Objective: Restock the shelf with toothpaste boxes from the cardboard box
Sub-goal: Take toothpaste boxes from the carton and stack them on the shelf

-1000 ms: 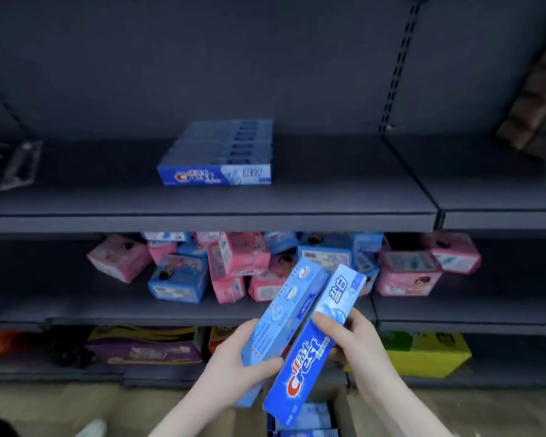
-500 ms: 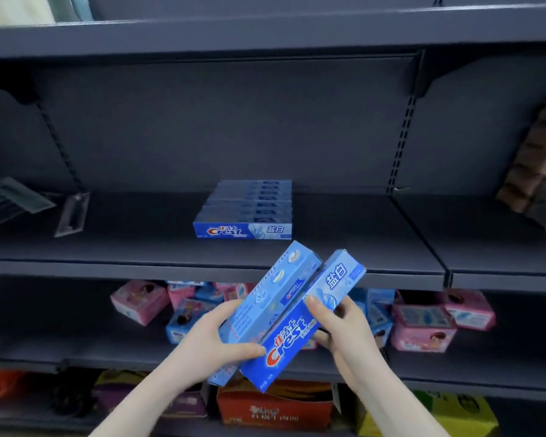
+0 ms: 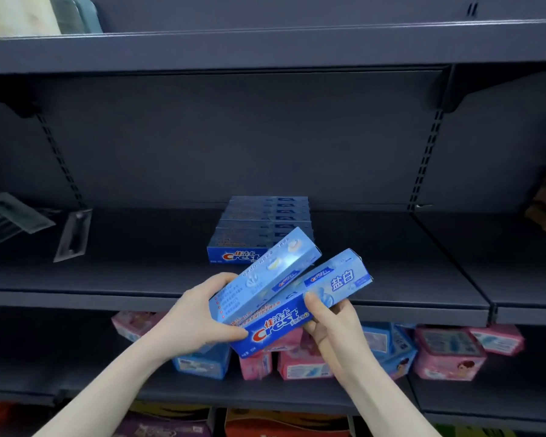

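From the head view, both forearms reach up and forward from the near edge. The left hand (image 3: 199, 316) grips the near end of a pale toothpaste box (image 3: 265, 275), thumb on its underside. The right hand (image 3: 331, 326) pinches a Crest box (image 3: 303, 304) at mid-length, thumb on top. Both boxes tilt up to the right, touching, just before the shelf (image 3: 139, 279), near the stacked boxes (image 3: 262, 228) on it.

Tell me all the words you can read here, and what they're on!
"Crest" with "佳洁士": box in the right hand, the front toothpaste box.
"盐白": same box.
"Crest" with "佳洁士": front box of the shelf row.
Small print on the left hand's box: too blurred.
Pink and blue packs: unreadable.
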Tool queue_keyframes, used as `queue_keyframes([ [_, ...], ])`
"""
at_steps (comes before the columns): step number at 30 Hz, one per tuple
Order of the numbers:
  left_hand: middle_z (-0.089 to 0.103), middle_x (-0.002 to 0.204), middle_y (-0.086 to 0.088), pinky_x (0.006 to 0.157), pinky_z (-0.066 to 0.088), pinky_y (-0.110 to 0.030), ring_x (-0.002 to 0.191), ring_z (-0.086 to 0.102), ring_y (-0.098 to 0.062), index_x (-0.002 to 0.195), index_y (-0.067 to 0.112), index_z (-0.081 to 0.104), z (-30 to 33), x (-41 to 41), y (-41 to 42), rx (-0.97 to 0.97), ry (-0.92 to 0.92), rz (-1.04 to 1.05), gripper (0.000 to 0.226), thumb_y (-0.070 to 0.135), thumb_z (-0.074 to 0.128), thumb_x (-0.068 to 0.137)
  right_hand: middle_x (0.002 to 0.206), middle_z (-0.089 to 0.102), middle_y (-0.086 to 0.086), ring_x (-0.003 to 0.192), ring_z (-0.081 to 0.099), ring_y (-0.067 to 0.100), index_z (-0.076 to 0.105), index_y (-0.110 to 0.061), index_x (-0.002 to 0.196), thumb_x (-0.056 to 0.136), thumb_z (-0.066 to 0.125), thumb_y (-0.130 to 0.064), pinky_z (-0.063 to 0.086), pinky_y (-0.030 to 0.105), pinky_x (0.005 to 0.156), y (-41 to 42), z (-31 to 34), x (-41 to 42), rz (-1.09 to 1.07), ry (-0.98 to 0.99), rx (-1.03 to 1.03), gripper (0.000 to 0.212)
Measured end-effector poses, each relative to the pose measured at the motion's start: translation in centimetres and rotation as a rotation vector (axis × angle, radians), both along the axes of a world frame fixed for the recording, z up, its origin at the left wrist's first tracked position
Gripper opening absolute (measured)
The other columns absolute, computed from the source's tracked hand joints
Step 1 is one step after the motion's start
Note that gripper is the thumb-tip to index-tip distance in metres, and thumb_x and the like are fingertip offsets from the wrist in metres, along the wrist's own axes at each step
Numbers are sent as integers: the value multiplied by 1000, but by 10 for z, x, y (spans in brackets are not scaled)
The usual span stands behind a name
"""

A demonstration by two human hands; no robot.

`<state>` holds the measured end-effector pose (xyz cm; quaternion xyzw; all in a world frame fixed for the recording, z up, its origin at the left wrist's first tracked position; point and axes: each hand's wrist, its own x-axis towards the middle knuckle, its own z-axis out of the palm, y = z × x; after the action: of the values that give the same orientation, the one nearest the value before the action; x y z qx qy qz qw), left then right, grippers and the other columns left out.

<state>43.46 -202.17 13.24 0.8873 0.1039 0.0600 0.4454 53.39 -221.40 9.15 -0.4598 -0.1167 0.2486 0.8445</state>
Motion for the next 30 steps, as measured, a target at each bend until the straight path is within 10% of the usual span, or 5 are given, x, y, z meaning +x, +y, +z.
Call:
queue_keyframes([
  [5,61,97,25,72,54,-32,85,62,-5,101,57,46,6,15,20,237,-30,16,59,42,71,50,103,70,11,99,66,26,54,-10,115,30,92,-49,55,36,83,0,-4,27,-189,-76,-92,101],
  [9,58,100,32,77,49,-21,90,59,4,98,62,45,16,28,35,310,-47,-11,59,38,71,51,109,66,-2,102,64,16,48,-38,120,65,83,-20,50,33,89,-6,-4,41,-315,-245,-302,68],
  [13,58,103,32,78,46,-16,94,58,4,102,55,47,26,34,44,365,-28,-61,59,33,73,54,103,66,-9,93,63,5,54,-33,103,72,78,-15,49,17,74,-5,0,45,-333,-445,-537,44],
  [30,62,106,12,73,46,-30,96,58,-15,117,35,54,20,57,67,653,-73,85,58,26,75,64,85,55,-5,98,53,21,62,-16,117,78,71,-38,42,31,79,13,3,57,-446,-832,-1053,45],
])
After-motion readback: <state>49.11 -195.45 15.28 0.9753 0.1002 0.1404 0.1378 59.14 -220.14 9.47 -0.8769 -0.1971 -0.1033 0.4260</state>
